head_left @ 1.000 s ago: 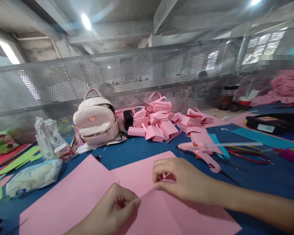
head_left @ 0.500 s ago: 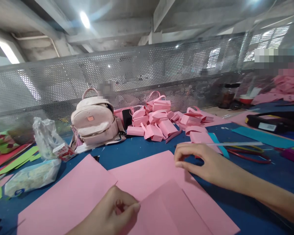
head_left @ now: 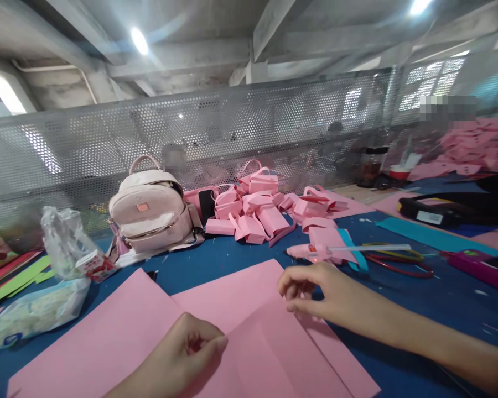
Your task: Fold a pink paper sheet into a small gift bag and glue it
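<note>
My left hand [head_left: 182, 354] pinches the left edge of a folded pink paper sheet [head_left: 269, 348] between thumb and fingers. At that sheet's upper corner is my right hand [head_left: 311, 290], its thumb and curled fingers closed on the paper. Beneath lies a larger pink sheet [head_left: 219, 282], and another pink sheet [head_left: 87, 337] spreads out to the left. A pink glue gun [head_left: 302, 252] with a clear glue stick rests just beyond my right hand.
A pale pink backpack [head_left: 153, 210] stands at the back beside a heap of folded pink paper baskets [head_left: 257, 204]. Plastic bags [head_left: 37, 312] lie left. On the right are a purple tool [head_left: 479, 268], a teal strip [head_left: 431, 235] and a black strap [head_left: 423, 210]. A perforated metal screen [head_left: 232, 121] stands behind.
My right hand has come down and toward me, to the folded sheet's upper corner, which has risen. The glue gun is now uncovered. The view has shifted slightly right.
</note>
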Available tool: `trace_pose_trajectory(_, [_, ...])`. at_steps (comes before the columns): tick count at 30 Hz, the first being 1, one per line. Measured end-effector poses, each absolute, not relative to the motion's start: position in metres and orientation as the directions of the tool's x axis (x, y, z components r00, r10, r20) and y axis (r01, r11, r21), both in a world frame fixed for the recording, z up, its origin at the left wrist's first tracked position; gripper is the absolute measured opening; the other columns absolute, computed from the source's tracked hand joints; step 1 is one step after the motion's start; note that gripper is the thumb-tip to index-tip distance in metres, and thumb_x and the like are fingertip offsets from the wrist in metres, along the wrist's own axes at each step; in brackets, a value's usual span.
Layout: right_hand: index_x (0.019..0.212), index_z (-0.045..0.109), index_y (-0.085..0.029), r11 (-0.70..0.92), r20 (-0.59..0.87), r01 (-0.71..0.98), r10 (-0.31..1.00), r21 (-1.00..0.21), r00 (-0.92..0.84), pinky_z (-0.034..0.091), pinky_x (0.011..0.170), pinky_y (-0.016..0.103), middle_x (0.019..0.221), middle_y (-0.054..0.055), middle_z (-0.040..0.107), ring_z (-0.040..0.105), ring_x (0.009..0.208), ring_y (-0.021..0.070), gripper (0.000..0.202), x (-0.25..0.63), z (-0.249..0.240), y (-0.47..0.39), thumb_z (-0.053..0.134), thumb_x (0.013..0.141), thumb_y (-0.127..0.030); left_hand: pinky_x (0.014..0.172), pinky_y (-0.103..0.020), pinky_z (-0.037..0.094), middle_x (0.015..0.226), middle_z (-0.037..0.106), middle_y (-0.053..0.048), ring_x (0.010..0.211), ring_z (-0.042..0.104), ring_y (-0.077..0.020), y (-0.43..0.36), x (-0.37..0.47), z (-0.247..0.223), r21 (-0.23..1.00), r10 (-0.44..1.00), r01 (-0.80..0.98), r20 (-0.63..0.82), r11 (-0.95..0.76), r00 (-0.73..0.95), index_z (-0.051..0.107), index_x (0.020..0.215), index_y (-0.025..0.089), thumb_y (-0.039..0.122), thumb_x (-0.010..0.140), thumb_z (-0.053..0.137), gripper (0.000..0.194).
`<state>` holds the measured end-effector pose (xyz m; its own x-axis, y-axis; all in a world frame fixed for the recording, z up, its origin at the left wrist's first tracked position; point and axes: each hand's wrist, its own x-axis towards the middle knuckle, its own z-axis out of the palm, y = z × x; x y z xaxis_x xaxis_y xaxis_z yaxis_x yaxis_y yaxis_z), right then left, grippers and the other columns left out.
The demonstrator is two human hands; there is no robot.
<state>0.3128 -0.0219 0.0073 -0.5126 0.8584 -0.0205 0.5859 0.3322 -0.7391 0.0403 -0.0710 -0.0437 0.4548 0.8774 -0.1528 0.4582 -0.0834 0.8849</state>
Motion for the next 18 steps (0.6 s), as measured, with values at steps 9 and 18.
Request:
trace_pose_trajectory(9, [0.075,0.065,-0.02,0.377,0.044,0.58,0.862,-0.722,-0.505,0.04,0.06,0.024,0.069,-0.001,0.064,0.057,0.064,0.0145,0.008,0.305,0.001,-0.017,0.068,0.078,-0.026,0.05,-0.027,0.018,0.052,0.029,0.006,0.052,0.025,-0.0091,-0.069,0.041,-0.049,0.878,0.881,0.469,-0.143,-0.097,0.451,0.03,0.051,0.021,0.037,0.09,0.049,0.047])
trace_pose_trajectory(18, [0.062,0.054,-0.019,0.447,0.079,0.579,0.832,-0.682,-0.55,0.04,0.063,0.024,0.06,-0.002,0.064,0.059,0.062,0.0146,0.031,0.299,-0.005,-0.013,0.053,0.092,-0.026,0.05,-0.027,0.018,0.051,0.029,0.005,0.052,0.025,-0.0094,-0.067,0.033,-0.048,0.883,0.871,0.458,-0.143,-0.101,0.469,0.03,0.051,0.021,0.039,0.09,0.051,0.048])
